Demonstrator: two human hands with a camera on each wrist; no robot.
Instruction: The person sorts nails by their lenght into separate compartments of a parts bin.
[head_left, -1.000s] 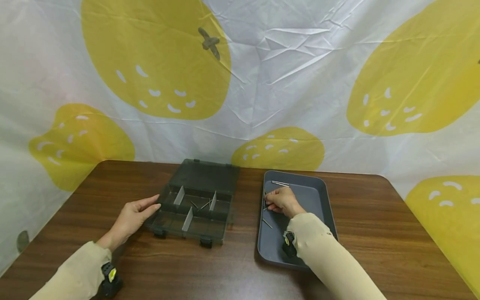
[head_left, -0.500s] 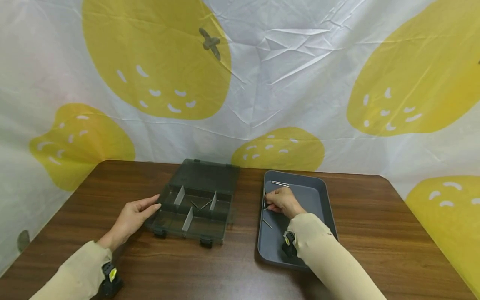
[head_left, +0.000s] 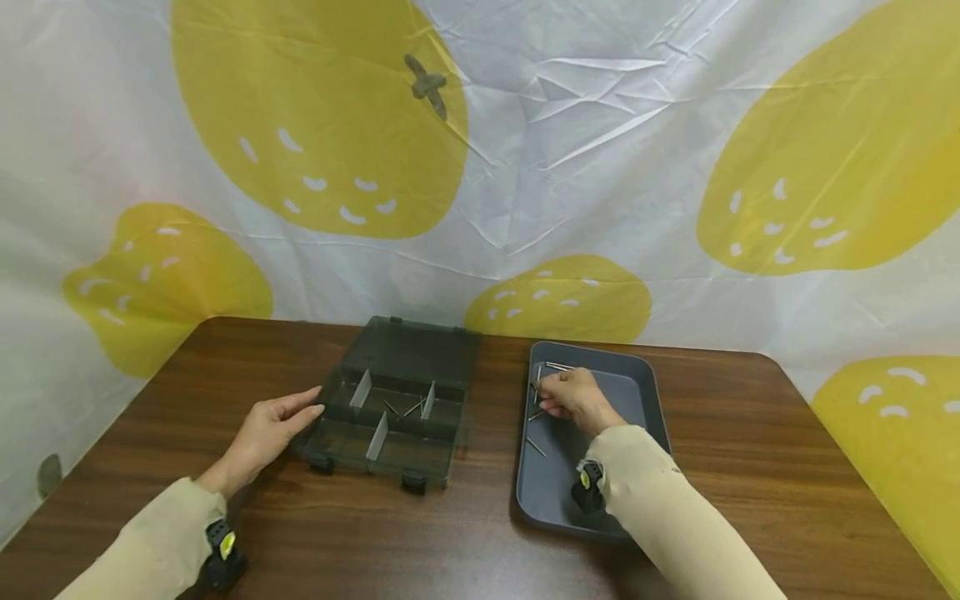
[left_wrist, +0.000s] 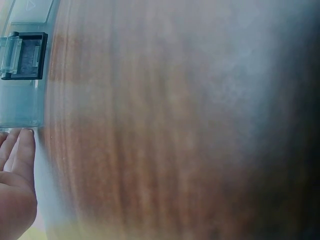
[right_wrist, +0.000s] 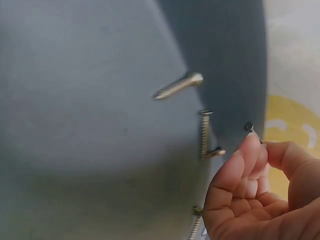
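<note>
My right hand point(head_left: 573, 397) is over the left side of a grey tray point(head_left: 547, 492). Its thumb and fingertips pinch a screw point(right_wrist: 249, 127), whose dark round head pokes out in the right wrist view. Several loose metal screws point(right_wrist: 204, 134) lie along the tray's side wall, and one more screw point(head_left: 536, 447) lies nearer the front. My left hand point(head_left: 262, 432) touches the left edge of a dark see-through compartment box point(head_left: 367, 469) with extended fingers and thumb. The box lid is raised back, and a few screws point(head_left: 411, 409) lie in its middle compartment.
Light dividers point(head_left: 377, 437) split the box, and two black latches point(head_left: 413, 482) stick out at its front. Wooden table point(head_left: 465, 542) shows between box and tray. Behind the table hangs a white cloth point(head_left: 510, 192) with yellow fruit prints.
My right hand has moved slightly right, away from the tray's left wall, uncovering more of the screws there. The left hand keeps its place at the box.
</note>
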